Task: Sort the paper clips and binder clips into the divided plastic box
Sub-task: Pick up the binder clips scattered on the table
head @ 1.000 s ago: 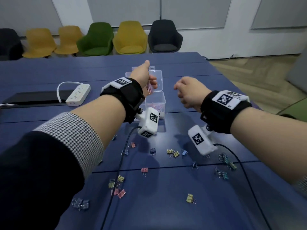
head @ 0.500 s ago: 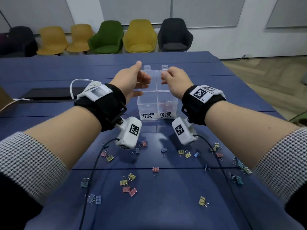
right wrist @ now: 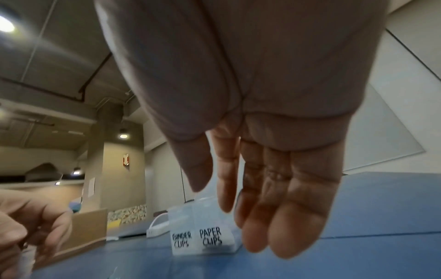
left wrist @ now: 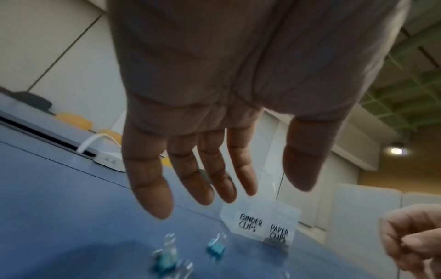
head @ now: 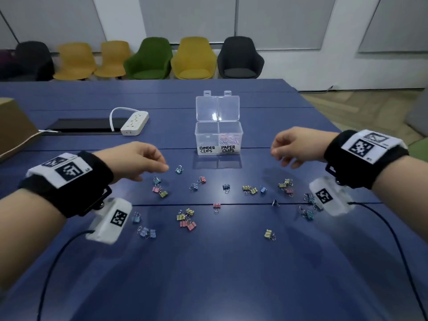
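Observation:
The clear divided box [head: 218,140] stands mid-table with its lid [head: 217,108] tipped up and back. Its right cell, marked PAPER CLIPS, holds pink and white paper clips [head: 228,140]; the left cell, marked BINDER CLIPS, looks bare. Several small coloured binder clips [head: 186,219] lie scattered on the blue table [head: 208,274] in front of it. My left hand [head: 148,162] hovers open, fingers relaxed, just above a teal binder clip [head: 178,169] [left wrist: 215,249]. My right hand [head: 287,147] [right wrist: 257,207] hangs open to the right of the box, holding nothing.
A white power strip [head: 134,123] and a black slab [head: 83,126] lie at the back left, a cardboard box [head: 14,128] at the far left edge. Cables [head: 393,237] trail from both wrist cameras across the table. Chairs [head: 150,59] line the wall.
Both hands have let go of the box lid, which now stands raised, and have drawn back and apart toward me, the left one dropping over the scattered binder clips.

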The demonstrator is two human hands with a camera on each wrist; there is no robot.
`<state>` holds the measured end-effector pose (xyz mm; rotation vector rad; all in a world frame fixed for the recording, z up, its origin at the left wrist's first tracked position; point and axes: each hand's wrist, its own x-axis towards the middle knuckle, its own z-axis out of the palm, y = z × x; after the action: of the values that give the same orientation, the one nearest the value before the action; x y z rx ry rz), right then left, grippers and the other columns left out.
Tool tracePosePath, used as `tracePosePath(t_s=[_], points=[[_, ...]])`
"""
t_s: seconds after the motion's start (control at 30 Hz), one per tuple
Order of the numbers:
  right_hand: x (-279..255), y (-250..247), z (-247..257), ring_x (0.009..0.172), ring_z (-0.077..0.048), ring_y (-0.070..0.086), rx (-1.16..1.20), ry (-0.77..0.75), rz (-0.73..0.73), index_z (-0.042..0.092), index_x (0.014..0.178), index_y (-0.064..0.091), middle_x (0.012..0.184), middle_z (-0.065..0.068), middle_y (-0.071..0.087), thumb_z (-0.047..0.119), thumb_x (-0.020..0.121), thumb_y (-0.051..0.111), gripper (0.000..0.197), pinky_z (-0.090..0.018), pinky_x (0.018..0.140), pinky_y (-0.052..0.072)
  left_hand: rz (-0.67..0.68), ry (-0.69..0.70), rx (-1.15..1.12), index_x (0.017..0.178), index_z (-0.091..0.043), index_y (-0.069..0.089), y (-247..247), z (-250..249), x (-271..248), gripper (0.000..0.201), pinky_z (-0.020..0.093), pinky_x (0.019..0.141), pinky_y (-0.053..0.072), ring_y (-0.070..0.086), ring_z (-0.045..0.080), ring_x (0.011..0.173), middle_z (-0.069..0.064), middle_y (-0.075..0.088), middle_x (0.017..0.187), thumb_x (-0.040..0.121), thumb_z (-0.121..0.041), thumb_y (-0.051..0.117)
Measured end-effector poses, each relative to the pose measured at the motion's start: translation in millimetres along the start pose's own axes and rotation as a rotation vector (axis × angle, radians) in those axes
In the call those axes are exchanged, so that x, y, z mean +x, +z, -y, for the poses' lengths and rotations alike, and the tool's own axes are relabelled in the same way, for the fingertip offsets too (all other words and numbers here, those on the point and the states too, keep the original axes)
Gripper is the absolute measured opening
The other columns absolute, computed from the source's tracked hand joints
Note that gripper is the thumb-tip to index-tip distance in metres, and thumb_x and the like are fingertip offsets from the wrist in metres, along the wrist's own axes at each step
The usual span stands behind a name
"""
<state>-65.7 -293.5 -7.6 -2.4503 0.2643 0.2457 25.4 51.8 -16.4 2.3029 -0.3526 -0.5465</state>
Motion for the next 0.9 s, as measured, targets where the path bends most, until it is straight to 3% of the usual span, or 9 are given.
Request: tracePosePath(t_s=[0.07,0.13,0.33,0.43,0.53,0.63,0.73,0.83,0.9], points=[[-15,5,-4,0.074,-0.021,0.062,-0.045,0.019,0.014,0.008,0.09,0.06,0.084,-0.006,0.062,0.015,0.095,0.053,0.011,-0.032,0.065,0.054,-0.022,-0.021,0.042,0.091,-0.009,0.065,4,9,-9,0.024,0.027,0.065,0.041,0.048,0.017,0.078,0.003,0.059,0.084,0.075,-0.019,0.078],[-26,8,-6,0.075,-0.02,0.061,-0.07,0.026,0.002,0.007,0.091,0.062,0.083,-0.005,0.062,0.013,0.094,0.054,0.01,-0.032,0.066,0.054,-0.025,-0.031,0.074,0.096,-0.007,0.064,8,13,-19,0.027,0.025,0.061,0.036,0.045,0.02,0.079,0.003,0.059,0.086,0.075,-0.017,0.078],[-50,5,-17,0.076,-0.022,0.061,-0.279,0.11,-0.026,0.017,0.093,0.063,0.092,-0.008,0.062,0.008,0.087,0.058,0.011,-0.037,0.067,0.058,0.04,-0.137,0.402,0.101,-0.027,0.059,9,22,-46,0.054,0.025,0.057,0.047,0.054,0.017,0.073,-0.002,0.054,0.104,0.056,-0.027,0.09],[-66,6,-26,0.087,-0.028,0.063,-0.419,0.249,0.072,0.028,0.106,0.056,0.113,-0.005,0.054,0.02,0.074,0.076,0.039,-0.041,0.068,0.061,0.123,-0.23,0.444,0.098,-0.028,0.055,12,29,-55,0.065,0.027,0.057,0.05,0.053,0.019,0.07,0.001,0.051,0.099,0.043,-0.026,0.092],[-78,18,-34,0.078,-0.022,0.062,-0.416,0.335,0.174,0.032,0.115,0.051,0.114,-0.008,0.056,0.022,0.064,0.085,0.063,-0.037,0.066,0.061,0.193,-0.25,0.486,0.095,-0.024,0.055,21,33,-61,0.077,0.025,0.05,0.048,0.053,0.022,0.062,0.007,0.054,0.093,0.026,-0.031,0.087],[-81,33,-38,0.084,-0.033,0.068,-0.391,0.312,0.162,0.025,0.113,0.053,0.11,-0.014,0.059,0.014,0.064,0.085,0.06,-0.046,0.069,0.06,0.194,-0.197,0.509,0.097,-0.017,0.055,32,33,-60,0.066,0.022,0.044,0.044,0.052,0.019,0.052,0.005,0.055,0.078,0.041,-0.024,0.089],[-78,44,-32,0.081,-0.039,0.07,-0.406,0.23,0.116,0.017,0.107,0.055,0.101,-0.011,0.059,0.015,0.069,0.081,0.047,-0.051,0.071,0.059,0.173,-0.135,0.509,0.091,-0.016,0.055,42,27,-56,0.041,0.029,0.055,0.052,0.056,0.023,0.056,0.002,0.052,0.072,0.062,-0.011,0.084],[-71,55,-21,0.058,-0.03,0.067,-0.398,0.175,0.12,0.014,0.102,0.052,0.096,-0.008,0.058,0.016,0.078,0.074,0.033,-0.044,0.07,0.059,0.17,-0.071,0.531,0.081,-0.018,0.055,52,20,-49,0.031,0.043,0.072,0.058,0.058,0.025,0.061,0.0,0.053,0.066,0.066,-0.011,0.081],[-65,66,-10,0.043,-0.019,0.06,-0.424,0.135,0.12,0.014,0.1,0.051,0.095,-0.008,0.059,0.014,0.082,0.069,0.025,-0.038,0.066,0.058,0.174,-0.046,0.547,0.079,-0.019,0.055,59,12,-45,0.03,0.044,0.075,0.058,0.059,0.025,0.062,-0.001,0.054,0.064,0.066,-0.014,0.081]])
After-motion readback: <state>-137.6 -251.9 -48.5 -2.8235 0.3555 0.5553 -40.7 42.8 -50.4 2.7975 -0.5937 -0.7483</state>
